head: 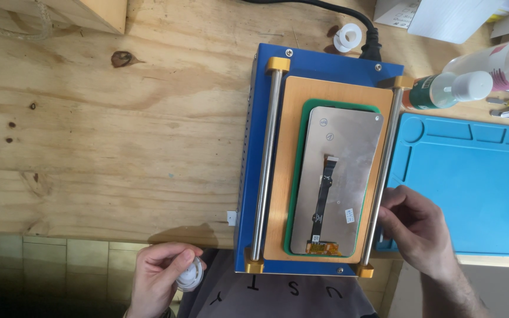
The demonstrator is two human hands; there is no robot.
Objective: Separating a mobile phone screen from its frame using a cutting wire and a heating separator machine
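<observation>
A phone screen (340, 179) is lying back side up on a green pad (297, 176) atop the orange plate (331, 88) of a blue machine (319, 62), its long axis running away from the person, toward the black cable (325, 7) at the machine's far end. A dark flex ribbon (323, 194) is running down the screen's middle toward the near edge.

The right hand (419, 229) is sitting just beside the screen's near right corner, fingers curled and pinched together at the right steel rod (382, 171); whether they are gripping something fine cannot be told. This hand is much the nearer of the two to the screen.

The left hand (163, 274) is hanging off the machine's near left corner, below the bench edge and well apart from the screen, and is closed around a small white spool (191, 275). The left steel rod (266, 165) is standing between that hand and the screen.

Right of the machine, a blue mat (472, 176) is lying on the wooden bench (119, 135), with clear bottles (472, 76) beyond its far edge. A second white spool (349, 36) is resting past the machine's far end, beside the cable.
</observation>
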